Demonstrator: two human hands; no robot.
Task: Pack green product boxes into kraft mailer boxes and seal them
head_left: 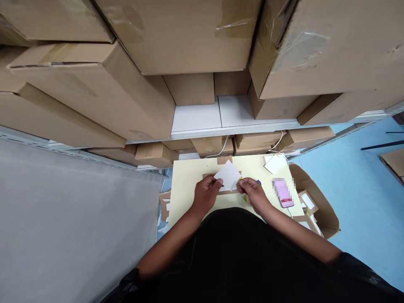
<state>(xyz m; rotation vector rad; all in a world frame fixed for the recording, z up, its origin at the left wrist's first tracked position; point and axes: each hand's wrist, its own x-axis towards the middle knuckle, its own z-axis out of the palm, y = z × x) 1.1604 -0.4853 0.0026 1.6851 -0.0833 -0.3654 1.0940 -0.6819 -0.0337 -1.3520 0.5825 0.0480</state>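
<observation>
A white sheet of paper or card, turned cornerwise, is held up over the pale yellow table. My left hand pinches its left edge between thumb and fingers. At its right corner the fingers of my right hand are closed, with a small yellow bit showing at their tips. Beneath the sheet lies a brown cardboard piece, mostly covered. Partly hidden behind my right hand are a blue item and something yellow.
A phone and a stack of white cards lie on the table's right side. A large open carton holding small boxes stands right of the table. Shelves of cardboard boxes rise ahead; a grey wall is on the left.
</observation>
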